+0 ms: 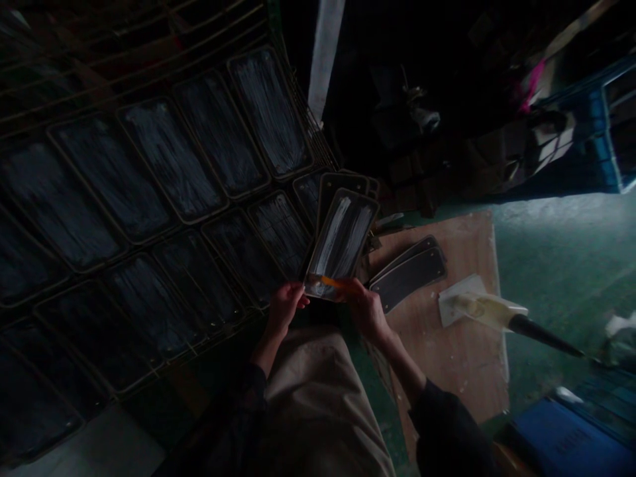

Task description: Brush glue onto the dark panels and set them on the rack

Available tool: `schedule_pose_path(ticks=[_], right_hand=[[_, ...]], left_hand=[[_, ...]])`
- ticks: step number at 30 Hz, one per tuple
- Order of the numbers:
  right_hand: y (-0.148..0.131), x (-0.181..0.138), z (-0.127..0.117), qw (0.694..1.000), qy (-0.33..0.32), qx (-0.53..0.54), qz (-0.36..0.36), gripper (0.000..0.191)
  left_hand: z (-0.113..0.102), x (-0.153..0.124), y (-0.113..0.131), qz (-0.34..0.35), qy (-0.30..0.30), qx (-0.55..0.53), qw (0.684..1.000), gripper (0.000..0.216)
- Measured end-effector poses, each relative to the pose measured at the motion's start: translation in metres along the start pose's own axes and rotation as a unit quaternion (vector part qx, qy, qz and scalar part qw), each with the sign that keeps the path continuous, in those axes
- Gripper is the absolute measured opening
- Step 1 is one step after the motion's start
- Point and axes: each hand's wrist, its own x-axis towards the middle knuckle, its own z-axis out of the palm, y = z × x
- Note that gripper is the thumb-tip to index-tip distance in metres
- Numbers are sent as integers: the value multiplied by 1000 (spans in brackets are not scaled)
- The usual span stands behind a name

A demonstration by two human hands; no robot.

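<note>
My left hand [288, 305] pinches the near left corner of a dark rectangular panel [342, 232] with rounded corners. Whitish streaks, apparently a wet coating, run along the panel's length. In my right hand [362, 301] is an orange-handled brush [330, 281], its head lying on the panel's near end. Under the far end of this panel sit other dark panels [345, 185] with small holes or studs at the corners. To the right of my right hand, a couple of uncoated dark panels [410, 271] overlap on a wooden board.
Rows of streaked panels [173, 159] lie on a wire rack [308, 126] at left. The wooden board [467, 371] carries a pale bottle with a dark pointed nozzle [497, 315]. Blue crates [571, 159] stand at far right, a blue box [571, 437] at lower right. The picture is dark.
</note>
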Motion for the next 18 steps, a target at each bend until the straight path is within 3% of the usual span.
schedule_pose_path(ticks=[4,9,14,18], right_hand=[[10,35,-22,994,102,-15,-23,29],[7,71,-57,962,203,-147,-113,30],[2,90,-70,925,160,-284,-197,28],[4,66,-58,923,72,-322,-199,29]], left_hand=[[0,0,1,5,-9,23,1000,30],[4,2,-5,0,7,-9,1000,33],[6,1,-6,-7,9,-45,999,38],[5,1,-6,-26,-12,-62,998,40]])
